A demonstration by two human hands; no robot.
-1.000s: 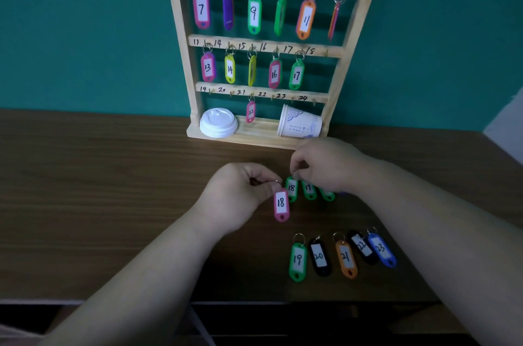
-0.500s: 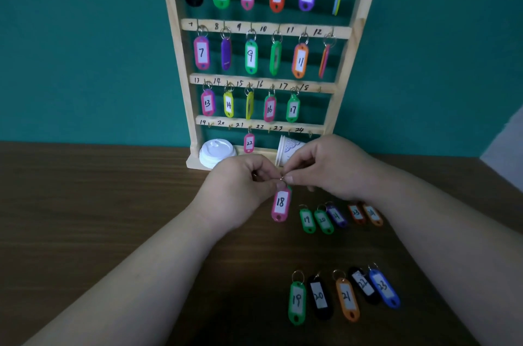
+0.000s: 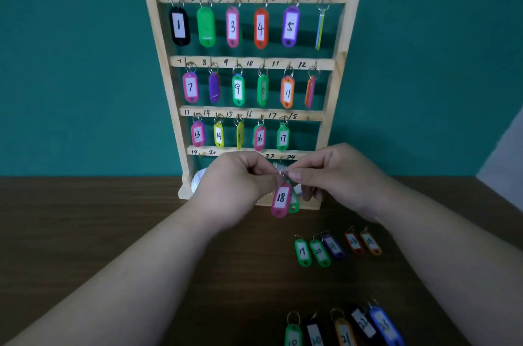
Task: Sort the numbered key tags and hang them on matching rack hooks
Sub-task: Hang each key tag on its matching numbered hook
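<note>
1. Pink tag 18 (image 3: 280,198) hangs in the air, low in front of the rack (image 3: 339,68) & above the table (image 3: 85,232). Its ring (image 3: 281,173) is on top.
2. The left hand (image 3: 235,190) has its fingers curled in. Thumb & finger pinch the ring from the left side.
3. The right hand (image 3: 336,175) is curled too. Thumb & 1st finger pinch the same ring from the right side, so the 2 hands meet there.
4. A green tag (image 3: 294,202) hangs just behind the pink one, touching it. Can't tell which hand has it.
5. The wood rack stands at the back of the brown table, by the teal wall. It has 4 bars w/ nos. written on them.
6. Hung tags (image 3: 238,89) fill the top 2 bars. On bar 3, tags 13 to 17 hang in a line.
7. A white lid (image 3: 198,180) peeks out by the rack's base, partly hid by the left hand.
8. On the table, under the right arm, lies a far row of tags (image 3: 302,251): green 19, green 20, purple, red, orange.
9. Closer to the edge lies a near row of tags (image 3: 344,334): green, black, orange 21, black, blue.
</note>
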